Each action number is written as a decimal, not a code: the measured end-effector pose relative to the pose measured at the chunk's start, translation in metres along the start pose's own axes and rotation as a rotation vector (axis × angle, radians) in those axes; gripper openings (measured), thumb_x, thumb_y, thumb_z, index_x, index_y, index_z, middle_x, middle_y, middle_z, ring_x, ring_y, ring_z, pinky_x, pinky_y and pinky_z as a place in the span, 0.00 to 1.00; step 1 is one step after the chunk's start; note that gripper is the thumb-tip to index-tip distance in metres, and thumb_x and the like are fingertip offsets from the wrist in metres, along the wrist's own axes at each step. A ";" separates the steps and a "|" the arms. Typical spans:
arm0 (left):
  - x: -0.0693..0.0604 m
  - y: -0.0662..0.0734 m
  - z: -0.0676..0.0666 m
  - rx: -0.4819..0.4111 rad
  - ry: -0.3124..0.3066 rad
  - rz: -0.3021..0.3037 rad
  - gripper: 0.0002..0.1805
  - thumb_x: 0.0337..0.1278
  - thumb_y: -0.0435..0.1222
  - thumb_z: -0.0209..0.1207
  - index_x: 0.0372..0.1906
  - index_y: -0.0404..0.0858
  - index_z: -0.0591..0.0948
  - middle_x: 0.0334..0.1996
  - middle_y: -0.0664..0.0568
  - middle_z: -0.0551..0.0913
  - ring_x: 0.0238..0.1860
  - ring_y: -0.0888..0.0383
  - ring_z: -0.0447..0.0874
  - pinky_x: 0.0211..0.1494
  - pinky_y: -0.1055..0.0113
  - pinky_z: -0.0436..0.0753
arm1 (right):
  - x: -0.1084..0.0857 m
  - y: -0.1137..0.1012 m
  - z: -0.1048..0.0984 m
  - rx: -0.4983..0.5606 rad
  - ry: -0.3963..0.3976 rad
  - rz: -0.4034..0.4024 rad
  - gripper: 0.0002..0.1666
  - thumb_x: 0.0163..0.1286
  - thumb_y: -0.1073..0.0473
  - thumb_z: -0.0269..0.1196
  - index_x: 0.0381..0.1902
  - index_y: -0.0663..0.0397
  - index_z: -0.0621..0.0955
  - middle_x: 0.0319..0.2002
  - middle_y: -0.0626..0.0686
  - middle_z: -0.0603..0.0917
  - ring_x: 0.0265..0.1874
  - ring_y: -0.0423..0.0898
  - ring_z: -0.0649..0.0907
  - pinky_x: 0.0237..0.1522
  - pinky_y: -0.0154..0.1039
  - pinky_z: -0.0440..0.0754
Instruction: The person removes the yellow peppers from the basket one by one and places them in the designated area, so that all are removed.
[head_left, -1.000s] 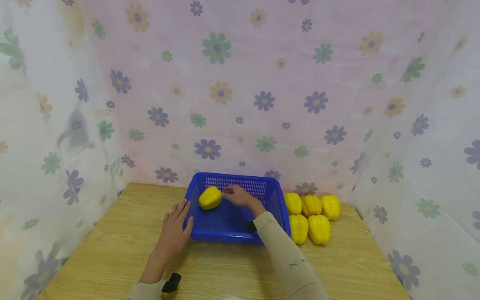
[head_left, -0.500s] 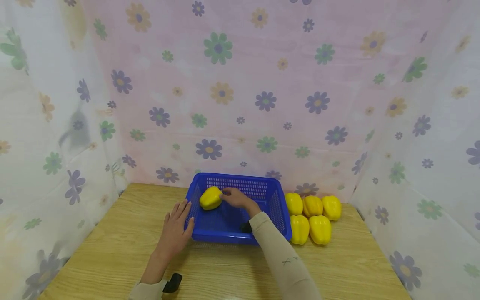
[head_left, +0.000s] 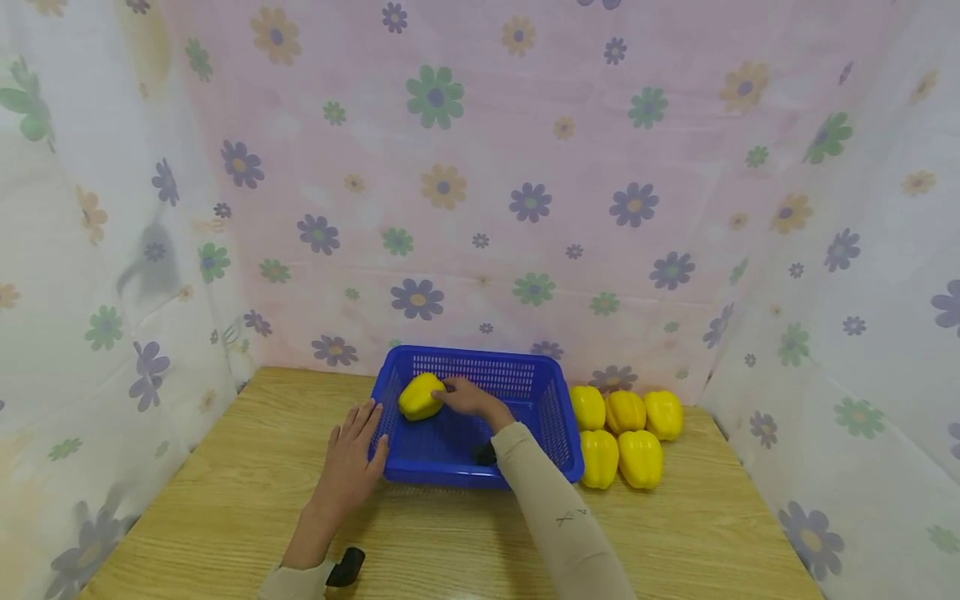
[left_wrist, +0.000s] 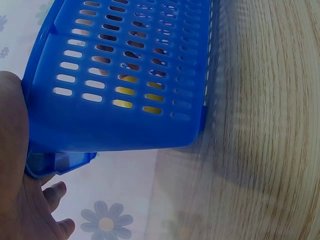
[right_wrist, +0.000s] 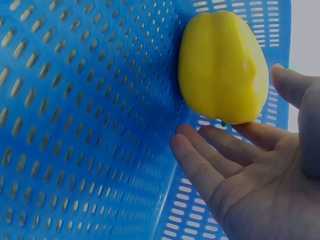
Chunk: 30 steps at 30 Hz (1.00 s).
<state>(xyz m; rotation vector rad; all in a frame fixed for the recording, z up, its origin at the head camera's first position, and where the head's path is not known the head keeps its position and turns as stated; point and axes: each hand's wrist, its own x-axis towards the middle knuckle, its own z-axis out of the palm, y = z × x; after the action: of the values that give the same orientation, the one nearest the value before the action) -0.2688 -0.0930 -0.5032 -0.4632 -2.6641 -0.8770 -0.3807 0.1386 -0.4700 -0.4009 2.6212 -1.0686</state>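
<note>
In the head view a blue plastic basket [head_left: 450,475] with slotted walls stands on the table. One yellow bell pepper [head_left: 420,397] lies in its left part. My right hand [head_left: 467,395] reaches inside the basket, at the pepper's right side. From the right wrist, the pepper [right_wrist: 220,65] shows a small green stem end, with one fingertip of my right hand [right_wrist: 265,170] against it and the thumb close beside it; the other fingers are loosely extended. My left hand [head_left: 347,458] rests on the basket's left rim, fingers extended and thumb spread.
Several more yellow bell peppers [head_left: 639,458] stand in two rows on the table, close to the basket's right wall. Behind the wooden table [head_left: 450,542] hangs a flower-patterned cloth [head_left: 480,167], with cloth on both sides too.
My right hand has shifted a little to the left, up to the pepper in the basket. The left hand stays on the rim, and the other peppers keep their places.
</note>
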 end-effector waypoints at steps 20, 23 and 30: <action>-0.001 0.003 -0.003 0.002 -0.027 -0.026 0.31 0.77 0.40 0.50 0.77 0.30 0.62 0.79 0.37 0.58 0.79 0.33 0.51 0.74 0.28 0.50 | 0.006 -0.012 0.010 0.055 0.013 0.034 0.32 0.79 0.48 0.55 0.71 0.64 0.70 0.57 0.61 0.80 0.51 0.54 0.80 0.62 0.55 0.79; -0.001 0.004 -0.003 0.002 -0.033 -0.027 0.31 0.77 0.40 0.49 0.77 0.30 0.62 0.79 0.37 0.58 0.79 0.33 0.50 0.74 0.28 0.50 | 0.009 -0.012 0.012 0.048 0.023 0.023 0.32 0.79 0.49 0.56 0.71 0.65 0.70 0.61 0.62 0.79 0.55 0.56 0.79 0.67 0.56 0.75; -0.001 0.002 -0.002 0.006 -0.043 -0.035 0.32 0.78 0.41 0.49 0.78 0.31 0.62 0.79 0.38 0.57 0.79 0.34 0.49 0.75 0.28 0.49 | 0.011 -0.011 0.014 0.101 0.019 0.012 0.31 0.77 0.51 0.59 0.71 0.61 0.71 0.63 0.62 0.77 0.57 0.57 0.79 0.68 0.58 0.74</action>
<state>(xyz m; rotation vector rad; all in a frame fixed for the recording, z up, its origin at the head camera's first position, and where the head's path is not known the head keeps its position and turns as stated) -0.2667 -0.0927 -0.5006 -0.4402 -2.7206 -0.8782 -0.3839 0.1181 -0.4731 -0.3531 2.5695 -1.2009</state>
